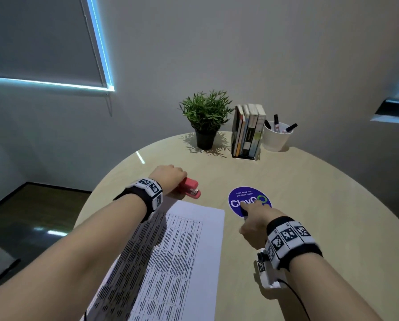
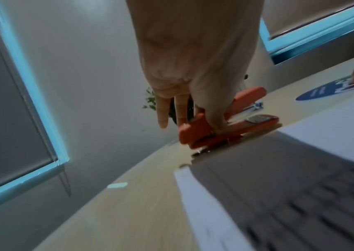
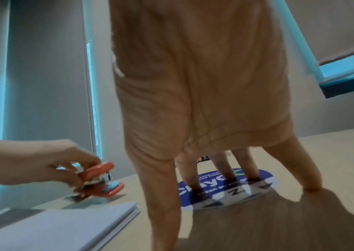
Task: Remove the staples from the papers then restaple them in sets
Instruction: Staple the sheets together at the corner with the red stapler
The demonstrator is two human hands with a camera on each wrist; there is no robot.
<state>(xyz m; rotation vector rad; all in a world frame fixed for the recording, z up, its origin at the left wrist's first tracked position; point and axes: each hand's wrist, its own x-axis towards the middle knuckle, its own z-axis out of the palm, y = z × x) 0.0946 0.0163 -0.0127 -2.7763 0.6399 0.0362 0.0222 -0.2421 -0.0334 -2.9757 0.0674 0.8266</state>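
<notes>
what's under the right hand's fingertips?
The right hand reaches out with straight fingers, tips on the round blue sticker stuck flat on the table. Part of the sticker's print is covered by the fingers. Nothing held there that shows.

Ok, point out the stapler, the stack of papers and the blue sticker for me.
stapler (image 1: 190,188), head view, on its red top.
stack of papers (image 1: 194,230), head view, on the printed top sheet.
blue sticker (image 1: 236,201), head view, on its left half.
</notes>
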